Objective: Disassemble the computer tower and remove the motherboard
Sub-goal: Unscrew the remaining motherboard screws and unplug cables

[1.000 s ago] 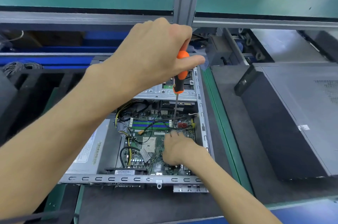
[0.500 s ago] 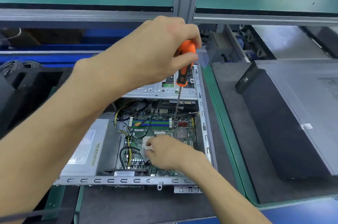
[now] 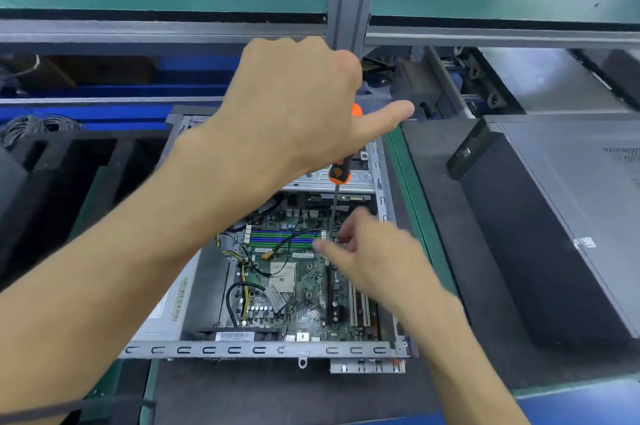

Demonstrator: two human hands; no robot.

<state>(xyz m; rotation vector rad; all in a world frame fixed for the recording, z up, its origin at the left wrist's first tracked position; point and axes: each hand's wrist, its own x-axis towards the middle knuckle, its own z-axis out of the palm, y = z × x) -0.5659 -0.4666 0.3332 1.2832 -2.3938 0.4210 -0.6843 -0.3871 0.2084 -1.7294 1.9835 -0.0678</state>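
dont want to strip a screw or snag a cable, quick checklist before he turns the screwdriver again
1. Screwdriver gripped by the left hand: ok, though the thumb sticks out straight.
2. Tip seated in a screw on the motherboard: cannot tell, the right hand hides it.
3. Shaft near upright: ok.
4. Black cable away from the shaft: not ok, it runs over the memory slots right to it.
5. Right hand steady: cannot tell, it is blurred.
6. Case lying flat and open: ok.
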